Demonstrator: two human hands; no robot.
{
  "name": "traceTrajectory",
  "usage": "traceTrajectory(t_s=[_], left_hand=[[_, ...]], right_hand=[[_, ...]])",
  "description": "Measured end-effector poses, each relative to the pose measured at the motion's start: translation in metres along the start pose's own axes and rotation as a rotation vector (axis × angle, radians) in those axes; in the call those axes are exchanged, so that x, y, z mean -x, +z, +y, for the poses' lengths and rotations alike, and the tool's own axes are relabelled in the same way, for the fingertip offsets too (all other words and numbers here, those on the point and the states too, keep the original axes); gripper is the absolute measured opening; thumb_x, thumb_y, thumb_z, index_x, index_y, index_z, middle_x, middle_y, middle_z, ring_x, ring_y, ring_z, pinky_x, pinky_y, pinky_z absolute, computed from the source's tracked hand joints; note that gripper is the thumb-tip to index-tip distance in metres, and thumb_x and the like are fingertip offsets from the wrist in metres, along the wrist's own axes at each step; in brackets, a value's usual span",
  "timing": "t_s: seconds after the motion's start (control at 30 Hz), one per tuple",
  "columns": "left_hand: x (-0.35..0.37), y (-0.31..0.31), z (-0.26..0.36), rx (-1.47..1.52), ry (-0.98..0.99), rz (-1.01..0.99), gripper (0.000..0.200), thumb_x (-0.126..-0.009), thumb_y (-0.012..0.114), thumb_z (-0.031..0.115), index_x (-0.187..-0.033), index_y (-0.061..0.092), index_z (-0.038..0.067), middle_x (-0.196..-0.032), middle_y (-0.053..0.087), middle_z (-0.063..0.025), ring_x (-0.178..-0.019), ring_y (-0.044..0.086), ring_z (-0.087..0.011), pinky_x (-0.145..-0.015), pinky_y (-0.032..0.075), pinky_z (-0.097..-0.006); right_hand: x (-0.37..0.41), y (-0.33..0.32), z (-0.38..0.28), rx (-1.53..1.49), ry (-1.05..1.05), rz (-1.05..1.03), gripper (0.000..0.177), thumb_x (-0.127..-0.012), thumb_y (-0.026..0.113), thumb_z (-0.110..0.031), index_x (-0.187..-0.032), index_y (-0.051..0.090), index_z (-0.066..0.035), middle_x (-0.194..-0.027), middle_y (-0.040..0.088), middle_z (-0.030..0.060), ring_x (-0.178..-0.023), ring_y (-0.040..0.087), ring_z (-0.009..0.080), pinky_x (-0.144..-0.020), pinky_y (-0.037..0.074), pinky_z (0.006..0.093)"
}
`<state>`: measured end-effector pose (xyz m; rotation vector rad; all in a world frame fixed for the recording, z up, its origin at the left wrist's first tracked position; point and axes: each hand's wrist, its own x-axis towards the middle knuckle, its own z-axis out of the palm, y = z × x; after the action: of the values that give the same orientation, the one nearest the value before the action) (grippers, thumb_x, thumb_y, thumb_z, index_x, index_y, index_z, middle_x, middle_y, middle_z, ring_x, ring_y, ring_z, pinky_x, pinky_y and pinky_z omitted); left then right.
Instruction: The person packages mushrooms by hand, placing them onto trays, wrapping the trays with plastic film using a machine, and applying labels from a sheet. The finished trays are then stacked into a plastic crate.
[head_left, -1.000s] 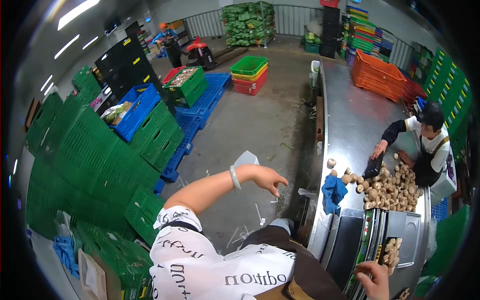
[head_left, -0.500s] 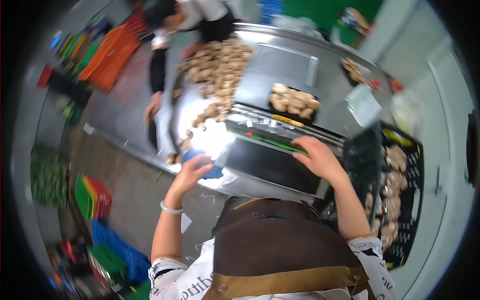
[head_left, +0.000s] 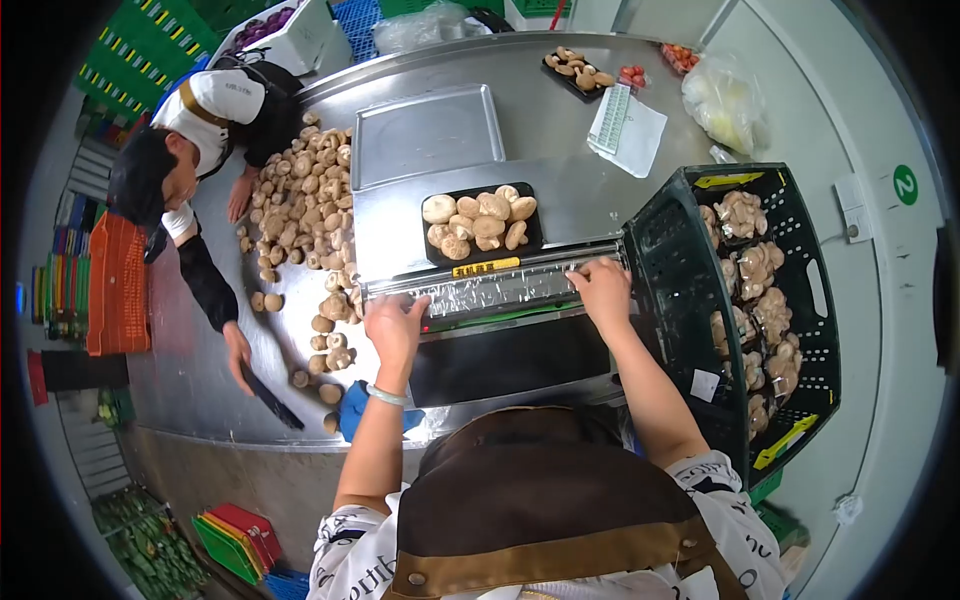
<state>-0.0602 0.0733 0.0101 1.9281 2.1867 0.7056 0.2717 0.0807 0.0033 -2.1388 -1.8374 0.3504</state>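
Observation:
My left hand [head_left: 394, 328] and my right hand [head_left: 602, 292] are closed at the two ends of a strip of clear plastic film [head_left: 505, 297] on the wrapping machine [head_left: 500, 362]. Fingers and thumb of each look pinched on the film's edge. Just beyond the film lies a black tray [head_left: 428, 243] filled with shiitake mushrooms [head_left: 489, 214]. A yellow label [head_left: 486, 268] with dark characters is at the tray's near edge. A blue cloth [head_left: 358, 408] is below my left wrist.
Loose mushrooms [head_left: 310, 190] are heaped on the steel table [head_left: 185, 375] at left, where a co-worker [head_left: 222, 105] leans in, a dark object in one hand. A metal tray [head_left: 425, 135] lies behind the machine. At right stands a dark crate [head_left: 690, 300] holding wrapped mushroom packs [head_left: 775, 315].
My left hand has moved from beside the blue cloth to the film's left end. My right hand stays near the machine's right end, now at the film. The head view has turned.

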Motion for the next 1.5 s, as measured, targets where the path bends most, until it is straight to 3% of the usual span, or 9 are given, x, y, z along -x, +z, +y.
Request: traceTrajectory(t_s=[0.13, 0.33, 0.47, 0.57, 0.67, 0.73, 0.9, 1.2, 1.5], left_hand=[[-0.009, 0.013, -0.019, 0.111, 0.008, -0.089, 0.02, -0.079, 0.07, 0.022, -0.076, 0.066, 0.002, -0.074, 0.059, -0.0142, -0.076, 0.054, -0.0336, -0.07, 0.042, -0.0424], [-0.056, -0.097, -0.012, 1.4, -0.474, -0.805, 0.017, -0.093, 0.049, 0.013, -0.076, 0.046, 0.01, -0.064, 0.043, -0.0006, -0.06, 0.04, -0.0123, -0.057, 0.036, -0.0255], [-0.119, -0.112, 0.024, 1.714, -0.304, -0.478, 0.02, -0.097, 0.05, 0.023, -0.088, 0.049, 0.005, -0.084, 0.063, -0.0161, -0.083, 0.064, -0.028, -0.08, 0.05, -0.0359], [-0.168, -0.027, 0.032, 1.525, -0.035, -0.263, 0.022, -0.099, 0.045, 0.023, -0.088, 0.049, 0.005, -0.127, 0.056, -0.0206, -0.116, 0.055, -0.0333, -0.103, 0.041, -0.0407], [-0.172, 0.052, 0.025, 0.629, 0.032, -0.257, 0.03, -0.1, 0.041, 0.028, -0.1, 0.056, 0.002, -0.097, 0.059, -0.0093, -0.086, 0.058, -0.0185, -0.078, 0.048, -0.0344], [-0.164, 0.078, 0.024, 1.025, -0.318, -0.507, 0.038, -0.101, 0.032, 0.031, -0.106, 0.056, 0.002, -0.095, 0.057, -0.0095, -0.08, 0.053, -0.0174, -0.072, 0.047, -0.0363], [-0.167, 0.084, 0.018, 0.78, 0.004, -0.393, 0.014, -0.084, 0.057, 0.014, -0.087, 0.052, 0.001, -0.079, 0.059, -0.0183, -0.073, 0.056, -0.0306, -0.068, 0.044, -0.0425], [-0.151, 0.054, 0.015, 0.724, -0.077, -0.651, 0.031, -0.086, 0.059, 0.027, -0.081, 0.063, -0.003, -0.071, 0.063, -0.0156, -0.065, 0.057, -0.023, -0.062, 0.044, -0.0375], [-0.101, 0.031, 0.015, 0.714, 0.159, -0.37, 0.053, -0.098, 0.045, 0.038, -0.073, 0.059, -0.007, -0.069, 0.057, -0.0265, -0.065, 0.053, -0.0431, -0.066, 0.043, -0.047]], right_hand=[[-0.016, 0.004, 0.001, -0.253, -0.11, -0.122, 0.023, -0.084, 0.065, -0.025, -0.083, 0.063, -0.002, -0.083, 0.062, 0.0147, -0.085, 0.06, 0.0337, -0.077, 0.045, 0.0435], [-0.029, -0.098, 0.0, -1.331, 0.09, -0.667, 0.018, -0.094, 0.053, -0.016, -0.08, 0.052, -0.004, -0.067, 0.053, 0.0051, -0.059, 0.048, 0.0181, -0.062, 0.041, 0.0299], [-0.077, -0.112, -0.045, -1.954, -0.055, -0.29, 0.014, -0.096, 0.052, -0.016, -0.087, 0.05, -0.006, -0.074, 0.058, 0.0097, -0.069, 0.055, 0.023, -0.065, 0.043, 0.0346], [-0.132, -0.058, -0.067, -1.529, -0.107, 0.008, 0.018, -0.097, 0.049, -0.021, -0.09, 0.05, -0.005, -0.085, 0.061, 0.0146, -0.079, 0.059, 0.0295, -0.069, 0.045, 0.0402], [-0.173, 0.019, -0.05, -0.802, -0.3, 0.059, 0.024, -0.098, 0.047, -0.026, -0.093, 0.049, -0.003, -0.097, 0.062, 0.018, -0.092, 0.06, 0.034, -0.075, 0.046, 0.0432], [-0.175, 0.04, -0.05, -0.326, -0.253, -0.098, 0.017, -0.091, 0.051, -0.018, -0.094, 0.051, -0.001, -0.09, 0.058, 0.0203, -0.087, 0.057, 0.041, -0.073, 0.046, 0.0421], [-0.196, 0.043, -0.027, -0.549, -0.367, -0.427, 0.013, -0.092, 0.051, -0.011, -0.085, 0.046, -0.002, -0.075, 0.047, 0.0079, -0.07, 0.048, 0.0145, -0.065, 0.044, 0.0315], [-0.175, 0.024, -0.035, -0.686, -0.11, -0.735, 0.023, -0.096, 0.053, -0.021, -0.087, 0.057, 0.0, -0.081, 0.052, 0.0008, -0.07, 0.043, 0.0067, -0.061, 0.038, 0.0237], [-0.119, 0.018, -0.023, -0.676, -0.25, -0.41, 0.028, -0.099, 0.048, -0.024, -0.095, 0.053, 0.003, -0.086, 0.052, 0.0042, -0.08, 0.046, 0.0123, -0.073, 0.039, 0.0258]])
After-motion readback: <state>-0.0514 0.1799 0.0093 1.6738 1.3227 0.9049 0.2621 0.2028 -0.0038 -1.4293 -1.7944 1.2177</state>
